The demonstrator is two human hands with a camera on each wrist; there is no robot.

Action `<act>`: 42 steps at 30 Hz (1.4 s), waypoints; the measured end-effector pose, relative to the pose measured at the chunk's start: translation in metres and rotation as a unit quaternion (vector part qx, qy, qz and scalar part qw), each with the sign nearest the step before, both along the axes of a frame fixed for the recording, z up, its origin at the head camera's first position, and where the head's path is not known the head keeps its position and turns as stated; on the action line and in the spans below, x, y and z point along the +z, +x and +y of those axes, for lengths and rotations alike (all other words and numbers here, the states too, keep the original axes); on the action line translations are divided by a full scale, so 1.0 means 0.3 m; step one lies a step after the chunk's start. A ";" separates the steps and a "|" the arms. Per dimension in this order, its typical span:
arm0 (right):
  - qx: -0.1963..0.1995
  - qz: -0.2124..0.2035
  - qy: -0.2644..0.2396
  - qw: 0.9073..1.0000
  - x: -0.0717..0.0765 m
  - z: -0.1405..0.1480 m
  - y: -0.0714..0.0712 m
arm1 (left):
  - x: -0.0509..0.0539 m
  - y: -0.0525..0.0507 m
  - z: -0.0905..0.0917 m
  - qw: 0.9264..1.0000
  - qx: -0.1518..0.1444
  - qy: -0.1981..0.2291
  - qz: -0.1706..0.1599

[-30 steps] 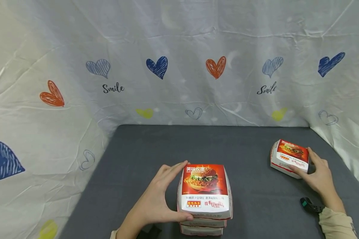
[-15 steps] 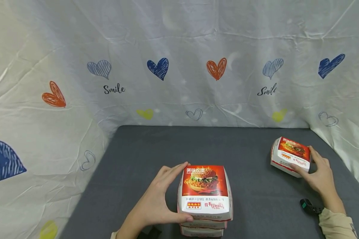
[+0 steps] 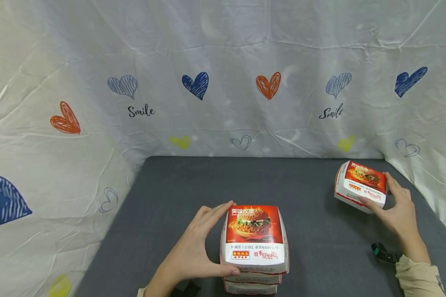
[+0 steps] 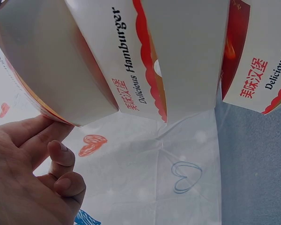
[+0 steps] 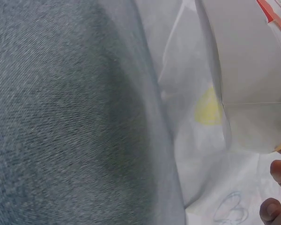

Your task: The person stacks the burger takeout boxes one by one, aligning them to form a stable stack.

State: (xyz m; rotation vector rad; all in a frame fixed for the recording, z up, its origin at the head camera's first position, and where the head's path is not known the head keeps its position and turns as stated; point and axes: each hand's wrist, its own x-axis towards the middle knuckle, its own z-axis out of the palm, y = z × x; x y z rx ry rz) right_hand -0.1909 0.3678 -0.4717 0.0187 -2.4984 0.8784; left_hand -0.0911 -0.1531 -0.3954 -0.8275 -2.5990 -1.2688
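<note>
A stack of hamburger boxes (image 3: 254, 251) stands at the front middle of the table, three of them visible. My left hand (image 3: 193, 249) grips the top one from its left side, thumb on the near face and fingers at the far left edge. In the left wrist view, that hand (image 4: 33, 159) touches the uppermost box (image 4: 51, 65), and the others show beyond it. At the right, my right hand (image 3: 399, 210) holds another hamburger box (image 3: 362, 185) by its right side, raised over the table. The right wrist view shows this box's plain underside (image 5: 253, 70) and a few fingertips (image 5: 271, 209).
The table (image 3: 186, 185) has a dark grey cover. A white curtain (image 3: 226, 115) printed with hearts hangs behind it and along the left and right sides. A black wrist strap (image 3: 384, 252) shows below the right hand.
My right hand has lifted its hamburger box off the table, moving it up and slightly away. The left hand and the stack have stayed in place.
</note>
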 end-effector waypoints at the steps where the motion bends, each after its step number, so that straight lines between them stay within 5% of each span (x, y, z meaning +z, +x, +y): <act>1: 0.000 0.002 -0.003 1.000 0.004 -0.002 0.001 | 0.000 0.000 0.000 1.000 0.000 0.001 -0.001; 42: 0.023 0.065 -0.043 0.997 0.148 -0.102 0.029 | 0.003 0.004 -0.001 1.000 -0.001 -0.001 0.004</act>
